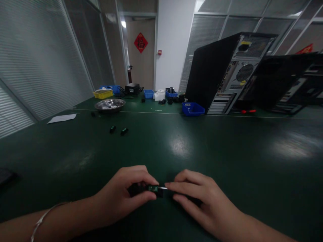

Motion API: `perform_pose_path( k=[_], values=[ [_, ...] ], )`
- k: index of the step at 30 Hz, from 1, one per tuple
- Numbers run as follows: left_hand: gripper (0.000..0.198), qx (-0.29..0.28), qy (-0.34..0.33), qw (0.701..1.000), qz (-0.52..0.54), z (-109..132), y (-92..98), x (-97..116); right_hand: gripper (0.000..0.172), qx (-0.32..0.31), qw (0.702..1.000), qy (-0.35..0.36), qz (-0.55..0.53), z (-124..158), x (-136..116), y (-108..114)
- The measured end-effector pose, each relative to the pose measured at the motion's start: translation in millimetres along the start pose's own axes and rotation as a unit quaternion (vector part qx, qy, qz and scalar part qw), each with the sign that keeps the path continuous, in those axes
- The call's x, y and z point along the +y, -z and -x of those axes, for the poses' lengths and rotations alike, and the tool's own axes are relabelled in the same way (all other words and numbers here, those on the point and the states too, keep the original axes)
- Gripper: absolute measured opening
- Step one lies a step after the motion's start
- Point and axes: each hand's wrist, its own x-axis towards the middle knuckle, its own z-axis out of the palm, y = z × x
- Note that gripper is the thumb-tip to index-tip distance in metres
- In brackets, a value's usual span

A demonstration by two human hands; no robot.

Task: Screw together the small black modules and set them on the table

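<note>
Green matting covers the worktop (227,151), and close to its near edge, about midway along, both hands meet over one small thing. The left hand (123,198) pinches a small black device (137,189) between thumb and fingers, with a green board (152,188) showing at the end that faces the other hand. The right hand (202,201) closes its fingertips on the other end, where a thin bright metal part (163,188) sticks out between the two hands. A dark piece seems to lie under the right fingers, but I cannot tell whether it belongs to the same device. A thin bracelet (41,218) circles the left wrist.

Farther in, left of the middle, two small black parts (118,130) lie near each other on the mat. Towards the far left corner sit a sheet of paper (62,118) and a metal dish (110,104), with a yellow bin (103,94) behind it. A blue bin (193,109) stands just beside a black computer tower (217,72) along the far edge, and a red-handled tool (248,111) lies right of the tower's foot.
</note>
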Motion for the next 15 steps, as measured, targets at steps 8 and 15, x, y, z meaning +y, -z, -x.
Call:
perform_pose_path(
  k=[8, 15],
  values=[
    [0.014, -0.009, -0.020, 1.000, -0.006, 4.3, -1.3, 1.6, 0.036, -0.021, 1.000, 0.005, -0.017, 2.3, -3.5, -1.1],
    [0.015, -0.011, -0.018, 1.000, 0.000, 5.7, -1.9, 1.9, 0.042, -0.059, 0.997, 0.008, 0.049, 2.2, -6.7, -0.8]
  ],
)
